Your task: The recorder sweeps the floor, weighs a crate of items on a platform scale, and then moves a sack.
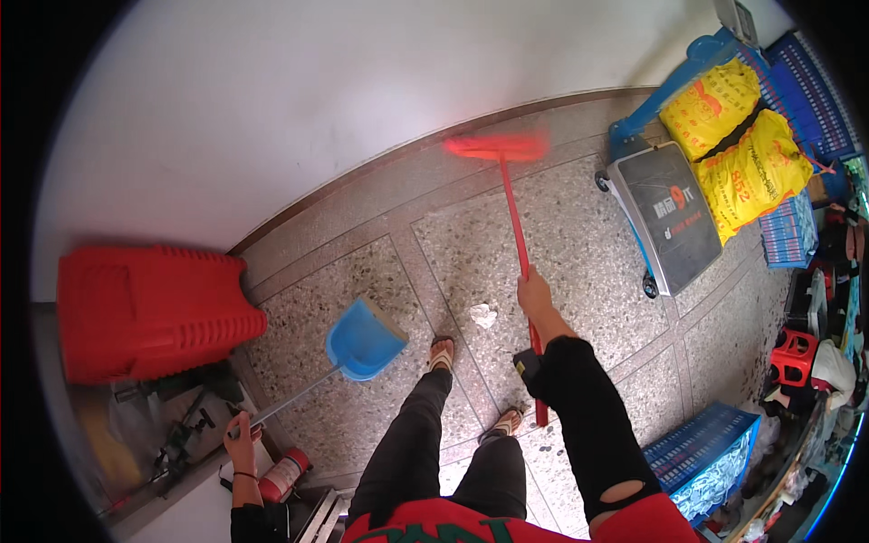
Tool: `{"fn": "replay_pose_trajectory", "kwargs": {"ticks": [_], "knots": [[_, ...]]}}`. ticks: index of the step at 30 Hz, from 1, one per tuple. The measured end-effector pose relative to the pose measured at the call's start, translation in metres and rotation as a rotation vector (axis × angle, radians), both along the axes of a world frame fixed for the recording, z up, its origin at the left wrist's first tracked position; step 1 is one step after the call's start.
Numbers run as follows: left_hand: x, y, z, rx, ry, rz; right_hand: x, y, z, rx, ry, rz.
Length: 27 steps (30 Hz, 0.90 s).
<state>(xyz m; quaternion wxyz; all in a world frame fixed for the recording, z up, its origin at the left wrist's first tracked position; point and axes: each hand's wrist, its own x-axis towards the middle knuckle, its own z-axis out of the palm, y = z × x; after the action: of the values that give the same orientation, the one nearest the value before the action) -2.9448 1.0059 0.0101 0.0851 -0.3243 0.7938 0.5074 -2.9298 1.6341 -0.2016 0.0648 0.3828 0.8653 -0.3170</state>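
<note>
two bright yellow sacks carried the boldest print: the upper yellow sack (711,109) had red characters with a red picture, and the lower yellow sack (756,172) had large red figures and darker lines of text. beside them, the dark plate of the platform scale (668,226) bore white characters around a round orange-red emblem, with a smaller reddish line below. the red shirt (444,532) showed dark green lettering, cut by the lower edge. the stacked blue boxes (701,452) had rows of pale marks too small to read.

the right hand (535,295) was clenched around the red broom (517,222) partway along its handle, fingers wrapped and no gap to be seen; the lower end of the stick ran down past the forearm. the broom's head was blurred and lay out ahead, near the foot of the white wall (344,100).

the left hand (240,439) gripped the far end of the grey stick of the blue dustpan (362,344), fingers curled round it. the pan sat well apart from the broom head, left of the feet, its mouth turned to the upper right; whether it touched the speckled floor (588,235) could not be told. a crumpled white scrap (483,315) lay on the floor between pan and broom handle.
</note>
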Motion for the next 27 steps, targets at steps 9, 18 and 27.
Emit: {"fn": "replay_pose_trajectory", "kwargs": {"ticks": [9,18,27], "knots": [[-0.046,-0.024,-0.017,-0.061,0.02,-0.113,-0.001,-0.11,0.006,-0.151,-0.003,-0.001],[-0.016,-0.091,-0.008,-0.081,0.096,-0.211,0.216,-0.153,0.021,-0.096,-0.314,0.187],[0.038,-0.179,-0.011,-0.067,0.078,-0.114,0.585,-0.3,0.17,-0.208,-0.647,-0.042]]}}
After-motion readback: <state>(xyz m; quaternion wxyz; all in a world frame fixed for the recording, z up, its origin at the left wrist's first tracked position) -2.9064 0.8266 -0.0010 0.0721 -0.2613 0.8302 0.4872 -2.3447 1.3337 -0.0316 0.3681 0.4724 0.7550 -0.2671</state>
